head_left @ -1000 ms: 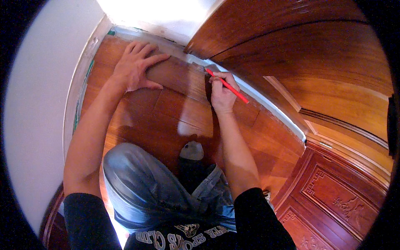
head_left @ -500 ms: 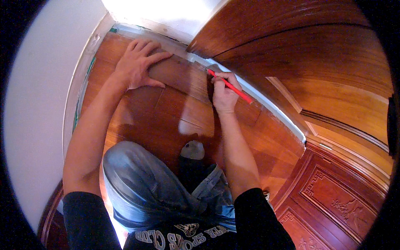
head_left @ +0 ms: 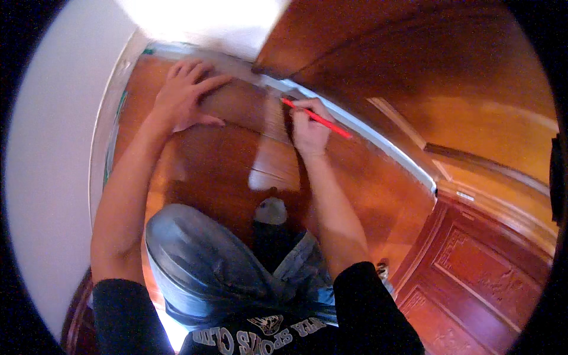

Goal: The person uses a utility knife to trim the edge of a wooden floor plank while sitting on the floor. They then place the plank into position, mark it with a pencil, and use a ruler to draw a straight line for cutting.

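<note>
My left hand [head_left: 188, 97] lies with fingers spread on a brown wooden floorboard [head_left: 239, 106] by the far wall. In my right hand [head_left: 312, 127] is a red pencil [head_left: 324, 122], gripped with its tip pointing up and left. That tip is close to the board's right end, near the pale strip along the wall; whether it touches the wood is too blurred to tell. Reddish-brown flooring [head_left: 207, 151] extends under and around the board.
A white wall [head_left: 62, 136] rises on the left. Large wooden panels [head_left: 390, 65] stand at the far right, with a carved red-brown cabinet [head_left: 479, 254] below them. My bent knee [head_left: 183, 236] and a sock-covered foot [head_left: 272, 212] are close in front.
The whole view has shifted and blurred slightly, so the hands and wall appear a little further left. The left hand remains spread on the floorboard, and the right still holds the pencil.
</note>
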### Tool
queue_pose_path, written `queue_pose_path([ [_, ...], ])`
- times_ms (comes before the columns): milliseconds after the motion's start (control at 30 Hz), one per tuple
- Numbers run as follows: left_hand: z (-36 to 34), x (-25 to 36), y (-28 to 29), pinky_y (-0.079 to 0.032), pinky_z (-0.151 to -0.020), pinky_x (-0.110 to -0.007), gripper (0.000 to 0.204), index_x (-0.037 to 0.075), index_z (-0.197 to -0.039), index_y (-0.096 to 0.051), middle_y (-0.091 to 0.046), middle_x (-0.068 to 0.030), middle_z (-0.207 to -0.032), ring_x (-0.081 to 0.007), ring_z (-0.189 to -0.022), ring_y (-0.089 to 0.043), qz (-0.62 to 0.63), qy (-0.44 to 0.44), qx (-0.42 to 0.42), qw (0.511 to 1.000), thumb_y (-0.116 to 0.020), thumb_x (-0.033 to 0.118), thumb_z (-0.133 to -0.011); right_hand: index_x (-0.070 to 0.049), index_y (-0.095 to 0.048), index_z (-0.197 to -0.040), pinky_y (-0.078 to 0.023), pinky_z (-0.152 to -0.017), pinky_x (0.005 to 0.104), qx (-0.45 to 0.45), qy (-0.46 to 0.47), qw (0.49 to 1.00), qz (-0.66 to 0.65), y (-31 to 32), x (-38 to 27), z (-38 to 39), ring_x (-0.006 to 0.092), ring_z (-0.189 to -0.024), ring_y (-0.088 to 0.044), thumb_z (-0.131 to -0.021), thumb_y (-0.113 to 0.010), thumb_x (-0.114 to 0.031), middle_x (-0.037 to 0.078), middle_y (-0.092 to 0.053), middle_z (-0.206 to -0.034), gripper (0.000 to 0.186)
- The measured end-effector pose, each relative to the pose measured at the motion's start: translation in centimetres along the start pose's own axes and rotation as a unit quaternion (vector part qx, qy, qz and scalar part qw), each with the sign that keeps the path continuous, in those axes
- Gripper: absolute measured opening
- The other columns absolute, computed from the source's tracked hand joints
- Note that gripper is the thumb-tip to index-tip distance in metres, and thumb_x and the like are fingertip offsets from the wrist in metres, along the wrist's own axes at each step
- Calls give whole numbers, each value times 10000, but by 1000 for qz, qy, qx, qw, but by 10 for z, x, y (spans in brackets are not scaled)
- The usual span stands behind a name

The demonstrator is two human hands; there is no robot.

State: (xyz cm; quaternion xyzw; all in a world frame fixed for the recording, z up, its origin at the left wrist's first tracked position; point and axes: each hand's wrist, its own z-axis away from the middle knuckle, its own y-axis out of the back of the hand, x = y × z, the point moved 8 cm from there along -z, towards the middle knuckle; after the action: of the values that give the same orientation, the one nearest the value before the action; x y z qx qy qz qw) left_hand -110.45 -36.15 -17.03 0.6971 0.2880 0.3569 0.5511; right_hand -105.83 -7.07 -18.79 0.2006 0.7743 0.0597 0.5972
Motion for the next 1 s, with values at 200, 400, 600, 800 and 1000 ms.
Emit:
queue_pose_path([
  [200, -1, 6, 7, -319, -1244, -553, 989, 295, -1519, -622, -575, -137, -1502, -382, -1438, -485, -5, 0, -19, 1000, -934, 581, -625, -72, -736, -1018, -568, -815, 353, -42, -45, 998, 18, 7, -18, 21, 203, -918, -695, -901, -691, -102, 115, -732, -972, 130],
  [400, -2, 13, 1, -332, -1218, -553, 986, 236, -1503, -629, -586, -141, -1463, -394, -1399, -503, -24, -36, 10, 999, -910, 621, -640, -126, -729, -1239, -579, -1010, 457, -149, 190, 947, 210, 78, -52, 146, 329, -1125, -703, -838, -742, -94, 113, -732, -1171, 402],
  [600, 0, 18, -5, -333, -1206, -562, 1003, 217, -1538, -583, -558, -152, -1486, -414, -1392, -491, -59, -46, 9, 997, -848, 702, -700, -106, -703, -1282, -510, -1130, 479, -220, 181, 925, 251, 107, -45, 181, 338, -1327, -629, -798, -768, -139, 134, -680, -1390, 489],
  [800, 1, 10, -14, -320, -1211, -574, 1060, 206, -1593, -504, -514, -163, -1530, -420, -1421, -456, -100, -51, -22, 993, -805, 747, -733, -123, -681, -1348, -502, -1143, 480, -224, 153, 935, 227, 111, -38, 186, 349, -1358, -609, -788, -779, -154, 133, -640, -1472, 569],
  [1000, -1, 12, -12, -286, -1225, -591, 1067, 195, -1585, -508, -509, -158, -1527, -412, -1443, -437, -82, -42, -25, 995, -818, 733, -718, -125, -667, -1356, -500, -1147, 482, -220, 177, 930, 233, 114, -40, 179, 340, -1370, -593, -759, -797, -148, 125, -636, -1457, 612],
])
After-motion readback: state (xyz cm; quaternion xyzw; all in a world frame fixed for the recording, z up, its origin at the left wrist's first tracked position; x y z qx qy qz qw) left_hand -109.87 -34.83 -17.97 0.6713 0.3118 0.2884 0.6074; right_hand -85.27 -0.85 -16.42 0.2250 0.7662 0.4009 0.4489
